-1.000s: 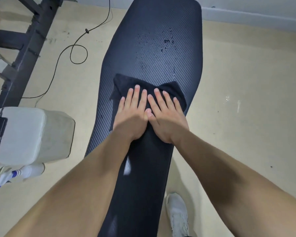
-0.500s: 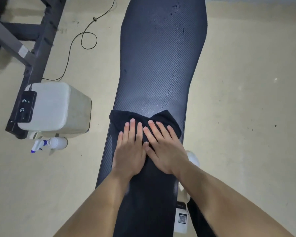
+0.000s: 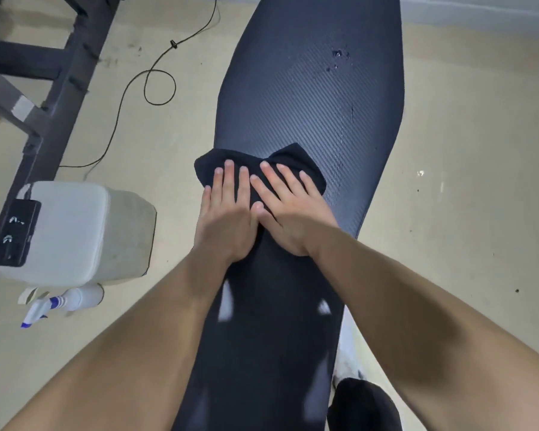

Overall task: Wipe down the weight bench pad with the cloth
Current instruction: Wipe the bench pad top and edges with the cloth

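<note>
A long black weight bench pad (image 3: pixel 308 98) with a woven texture runs from the bottom of the view up to the top. A dark cloth (image 3: pixel 291 158) lies flat on its middle. My left hand (image 3: pixel 224 219) and my right hand (image 3: pixel 290 213) press side by side on the cloth, palms down, fingers stretched forward, thumbs touching. Most of the cloth is hidden under my hands. Water droplets (image 3: pixel 339 57) sit on the pad farther up, beyond the cloth. The near part of the pad shows shiny reflections.
A white block-shaped container (image 3: pixel 75 234) with a black device (image 3: pixel 13 234) on it stands on the floor to the left. A spray bottle (image 3: pixel 66 301) lies beside it. A dark metal frame (image 3: pixel 59 82) and a black cable (image 3: pixel 159 88) are at upper left. A white shoe (image 3: pixel 349 353) is at lower right.
Both hands drew the cloth back toward me along the pad, then pushed it forward again. The droplet patch near the far end looks smaller than a second ago.
</note>
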